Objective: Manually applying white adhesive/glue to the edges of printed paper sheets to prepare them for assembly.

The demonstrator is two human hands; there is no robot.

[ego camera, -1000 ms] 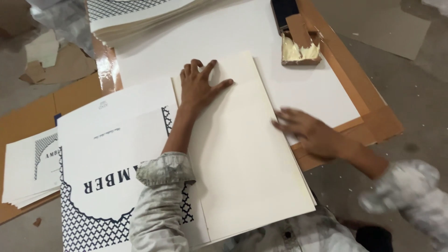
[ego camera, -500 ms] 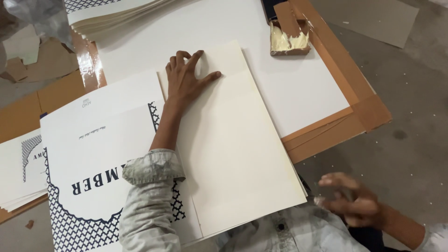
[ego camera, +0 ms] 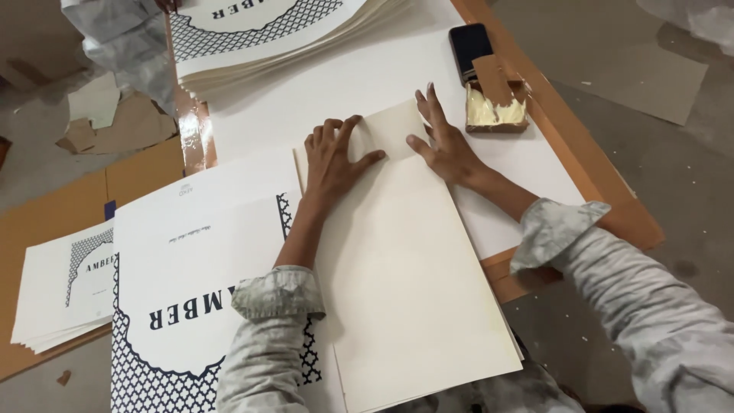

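Observation:
A large cream sheet (ego camera: 413,283) lies face down on a stack in front of me. My left hand (ego camera: 334,158) lies flat on its far left corner, fingers spread. My right hand (ego camera: 442,141) presses flat on the far edge of the same sheet, just right of the left hand. Neither hand holds anything. To the left, a printed white sheet (ego camera: 183,252) with a dark lattice border lies partly under my left forearm.
A brown block with yellow glue (ego camera: 495,107) and a dark phone (ego camera: 468,46) sit at the far right of the white board (ego camera: 306,92). A stack of printed sheets (ego camera: 252,38) lies at the back, a smaller stack (ego camera: 61,291) at the left. Concrete floor lies right.
My right hand came up from low at the right, off the table, and landed flat on the sheet's far edge beside the left hand. The left hand stayed put.

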